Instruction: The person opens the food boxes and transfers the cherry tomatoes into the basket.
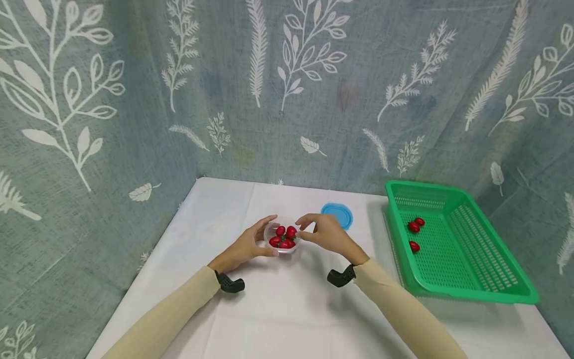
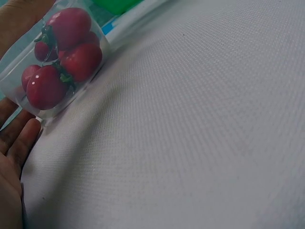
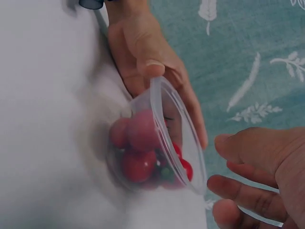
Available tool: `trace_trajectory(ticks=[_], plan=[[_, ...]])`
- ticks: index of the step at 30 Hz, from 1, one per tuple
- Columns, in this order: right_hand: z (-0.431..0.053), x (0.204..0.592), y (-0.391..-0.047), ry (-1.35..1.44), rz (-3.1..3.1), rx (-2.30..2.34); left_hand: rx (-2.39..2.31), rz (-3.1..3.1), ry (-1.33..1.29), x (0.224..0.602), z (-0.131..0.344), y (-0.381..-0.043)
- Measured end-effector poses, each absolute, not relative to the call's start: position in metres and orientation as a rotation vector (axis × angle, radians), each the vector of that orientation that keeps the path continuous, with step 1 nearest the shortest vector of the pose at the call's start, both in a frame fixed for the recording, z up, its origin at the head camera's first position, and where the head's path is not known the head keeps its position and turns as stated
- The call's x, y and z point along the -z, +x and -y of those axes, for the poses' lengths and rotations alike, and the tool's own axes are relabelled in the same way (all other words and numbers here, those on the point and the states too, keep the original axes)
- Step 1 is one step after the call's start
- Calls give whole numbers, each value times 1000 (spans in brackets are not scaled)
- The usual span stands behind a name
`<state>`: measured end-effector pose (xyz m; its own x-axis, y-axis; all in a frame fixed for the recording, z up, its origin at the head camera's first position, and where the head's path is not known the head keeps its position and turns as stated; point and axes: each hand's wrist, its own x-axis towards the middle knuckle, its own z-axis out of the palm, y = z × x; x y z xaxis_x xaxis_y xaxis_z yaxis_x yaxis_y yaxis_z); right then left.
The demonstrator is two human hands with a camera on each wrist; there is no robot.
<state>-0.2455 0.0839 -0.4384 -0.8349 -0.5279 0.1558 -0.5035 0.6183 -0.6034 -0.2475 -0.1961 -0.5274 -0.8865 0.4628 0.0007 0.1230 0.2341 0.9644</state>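
Note:
A small clear plastic container [image 1: 286, 251] stands on the table with several cherry tomatoes [image 1: 274, 241] in it, red with green stems. My left hand [image 1: 245, 247] holds it from the left, thumb at the near side and fingers at the far side. In the right wrist view that thumb [image 3: 153, 68] lies against the container's rim [image 3: 164, 126]. Over the right edge of the container hovers my right hand [image 1: 331, 234], its fingers loosely bent. The right wrist view shows these fingertips [image 3: 220, 185] just off the rim, holding nothing.
To the right sits a green plastic basket [image 1: 453, 294] with 3 red tomatoes [image 1: 413, 227] along its left side. A blue lid [image 1: 339, 215] lies behind my right hand. Patterned grey-green cloth [image 1: 278, 129] hangs behind the white-covered table [image 1: 278, 319].

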Motion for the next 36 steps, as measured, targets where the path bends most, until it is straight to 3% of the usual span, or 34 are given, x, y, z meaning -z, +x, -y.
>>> trace_trajectory(ticks=[36], plan=[[-45,442,-243,-1053,-2619,766,-1698,-2198,531,526,197,-248]])
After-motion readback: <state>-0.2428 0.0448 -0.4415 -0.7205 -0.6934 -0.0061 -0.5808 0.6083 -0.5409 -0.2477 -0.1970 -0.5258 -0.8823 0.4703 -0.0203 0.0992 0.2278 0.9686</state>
